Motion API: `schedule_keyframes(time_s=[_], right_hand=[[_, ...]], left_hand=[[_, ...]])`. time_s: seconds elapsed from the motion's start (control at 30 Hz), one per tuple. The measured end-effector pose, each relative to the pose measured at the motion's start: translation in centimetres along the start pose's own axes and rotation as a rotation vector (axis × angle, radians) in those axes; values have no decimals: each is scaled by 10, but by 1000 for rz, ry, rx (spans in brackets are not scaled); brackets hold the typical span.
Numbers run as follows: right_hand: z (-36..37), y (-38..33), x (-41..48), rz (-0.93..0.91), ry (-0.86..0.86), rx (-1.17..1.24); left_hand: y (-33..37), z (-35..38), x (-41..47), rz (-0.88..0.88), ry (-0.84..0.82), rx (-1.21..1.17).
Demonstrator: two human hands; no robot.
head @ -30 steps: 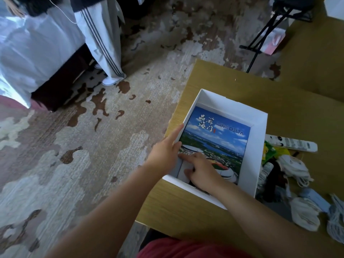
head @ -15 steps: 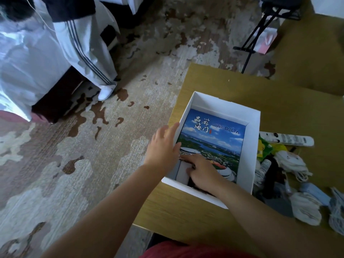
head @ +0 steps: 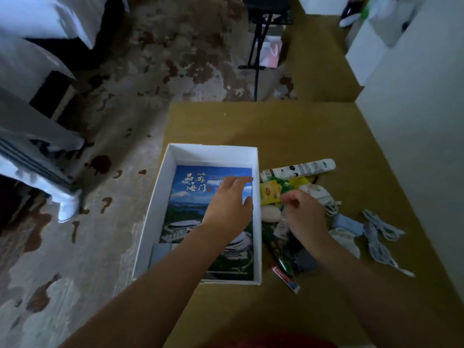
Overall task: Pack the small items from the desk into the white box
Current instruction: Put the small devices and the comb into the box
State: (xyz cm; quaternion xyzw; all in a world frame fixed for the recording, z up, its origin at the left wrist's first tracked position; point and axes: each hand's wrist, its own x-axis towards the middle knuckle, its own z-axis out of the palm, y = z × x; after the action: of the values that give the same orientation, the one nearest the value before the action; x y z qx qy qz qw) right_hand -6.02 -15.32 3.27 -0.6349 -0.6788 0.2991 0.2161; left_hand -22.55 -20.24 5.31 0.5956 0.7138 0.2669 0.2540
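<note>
Head view: small-item pile, yellow tea packet (head: 270, 192) uppermost, lies just right of the white box (head: 213, 153); right hand (head: 305, 213), nearer, fingers curled, seemingly pinching at it, left hand (head: 229, 204) spread over the booklet (head: 190, 197) inside.

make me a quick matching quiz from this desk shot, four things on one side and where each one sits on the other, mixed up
Things:
1. blue picture booklet
2. long white remote control
3. yellow tea packet
4. small red and white tube

Places:
A. desk, near the box's near right corner
B. flat inside the white cardboard box
C. just left of the right hand
D. farthest item in the pile

Pairs: 1-B, 2-D, 3-C, 4-A
</note>
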Motion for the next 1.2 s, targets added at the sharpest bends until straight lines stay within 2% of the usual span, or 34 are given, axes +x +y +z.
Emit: schedule_keyframes(time_s=[0.1,0.17,0.27,0.43,0.53,0.63,0.7,0.8,0.9,1.0,1.03,1.13,1.2], right_hand=[[9,31,7,139,-297,-243],[16,46,-2,159,-363,-237],[20,68,-16,122,-342,-246],[16,93,-34,-21,-196,-291],[15,98,-35,67,-117,-352],[14,100,-32,176,-168,-348],[12,98,-30,211,-184,-302],[4,96,-26,264,-198,-225],[-6,98,-25,365,-201,-109],[-21,100,-27,514,-162,78],[-27,102,-27,563,-162,128],[-45,106,-33,621,-178,209],[-57,109,-40,632,-165,266]], left_hand=[[9,18,15,-84,-132,-29],[12,32,21,-135,-208,-41],[17,52,21,-196,-226,-55],[22,64,18,-261,-134,-99],[25,64,17,-251,-99,-125],[26,67,16,-273,-71,-119],[28,66,17,-305,-102,-86],[37,61,13,-216,-161,286],[48,56,6,-179,0,127],[60,63,-8,92,32,195],[64,68,-11,135,20,192],[74,85,-15,55,-156,130],[76,102,-16,42,-319,236]])
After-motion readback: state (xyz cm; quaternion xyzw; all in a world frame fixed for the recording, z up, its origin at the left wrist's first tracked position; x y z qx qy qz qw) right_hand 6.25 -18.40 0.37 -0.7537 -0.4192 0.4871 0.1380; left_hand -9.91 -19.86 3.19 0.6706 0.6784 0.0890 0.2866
